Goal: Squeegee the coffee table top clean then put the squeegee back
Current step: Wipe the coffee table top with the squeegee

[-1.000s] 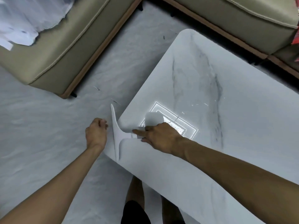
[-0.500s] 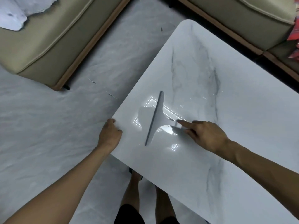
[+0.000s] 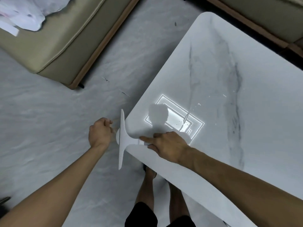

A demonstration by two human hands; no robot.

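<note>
A white squeegee (image 3: 122,138) has its blade hanging just past the near left edge of the white marble coffee table (image 3: 213,79). My right hand (image 3: 165,145) grips the squeegee's handle over the table's edge, index finger stretched along it. My left hand (image 3: 100,133) hovers off the table beside the blade, fingers loosely curled, holding nothing. A bright ceiling-light reflection and a few water streaks (image 3: 185,122) lie on the tabletop just beyond my right hand.
A beige sofa seat (image 3: 62,38) with white cloth (image 3: 21,15) on it stands at the upper left. Another beige sofa (image 3: 262,12) runs along the top right. Grey marble floor (image 3: 49,120) lies between them; my legs (image 3: 157,194) are by the table's near edge.
The squeegee has been pulled from the middle of the tabletop back to the near left edge, its blade now past it. My left hand has come off the table's edge.
</note>
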